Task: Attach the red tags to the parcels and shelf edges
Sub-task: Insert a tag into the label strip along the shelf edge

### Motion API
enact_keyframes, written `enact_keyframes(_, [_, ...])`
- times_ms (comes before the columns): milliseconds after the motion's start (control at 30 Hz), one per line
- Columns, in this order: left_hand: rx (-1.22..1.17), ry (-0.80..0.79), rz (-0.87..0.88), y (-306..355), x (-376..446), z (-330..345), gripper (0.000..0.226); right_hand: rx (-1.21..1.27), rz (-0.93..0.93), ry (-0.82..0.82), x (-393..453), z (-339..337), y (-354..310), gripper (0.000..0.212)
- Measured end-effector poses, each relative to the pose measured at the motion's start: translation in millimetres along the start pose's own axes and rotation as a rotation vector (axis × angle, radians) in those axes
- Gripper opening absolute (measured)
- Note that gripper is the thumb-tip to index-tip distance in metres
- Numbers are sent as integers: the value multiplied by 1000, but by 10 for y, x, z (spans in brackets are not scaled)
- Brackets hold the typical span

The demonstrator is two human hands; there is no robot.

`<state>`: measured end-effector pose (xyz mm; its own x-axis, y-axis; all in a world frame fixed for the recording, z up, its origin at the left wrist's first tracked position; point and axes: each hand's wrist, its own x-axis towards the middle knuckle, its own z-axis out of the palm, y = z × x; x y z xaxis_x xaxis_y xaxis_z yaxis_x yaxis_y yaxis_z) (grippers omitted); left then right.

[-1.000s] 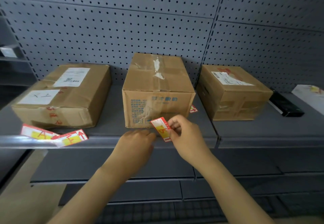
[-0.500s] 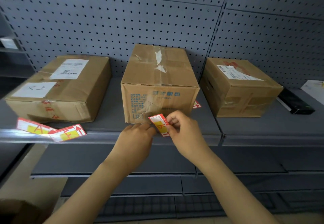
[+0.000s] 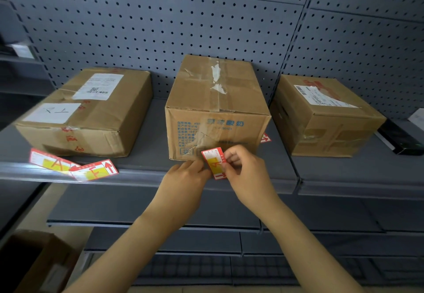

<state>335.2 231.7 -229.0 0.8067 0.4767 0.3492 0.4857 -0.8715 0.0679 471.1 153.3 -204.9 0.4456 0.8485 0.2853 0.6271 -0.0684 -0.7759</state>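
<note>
Pinching the red tag (image 3: 214, 163) between both hands (image 3: 246, 173) mid-frame, low against the middle parcel (image 3: 218, 113), I'd guess to stick it there.

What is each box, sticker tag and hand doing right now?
Left hand: fingertips at the tag's lower left edge.
Right hand: pinching the tag's right edge.
Held red tag: upright against the middle box's lower front.
Middle box: taped shut, on the shelf.
Left box: taped shut, lying flat.
Right box: taped shut.
Two red tags: lying overlapped on the shelf edge.
</note>
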Motion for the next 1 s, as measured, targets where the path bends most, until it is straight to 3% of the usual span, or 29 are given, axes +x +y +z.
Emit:
enact_keyframes(267, [79,-54,36,-5,-53,-1,34,-16,5,14,-11,-23,23,17])
enact_keyframes(733, [67,-42,-35,78,-56,-35,40,-49,-45,27,-26,32,-32,12])
enact_keyframes(1000, [44,-110,-56,76,-93,-55,39,-331,-133,-96,-40,73,-2,10])
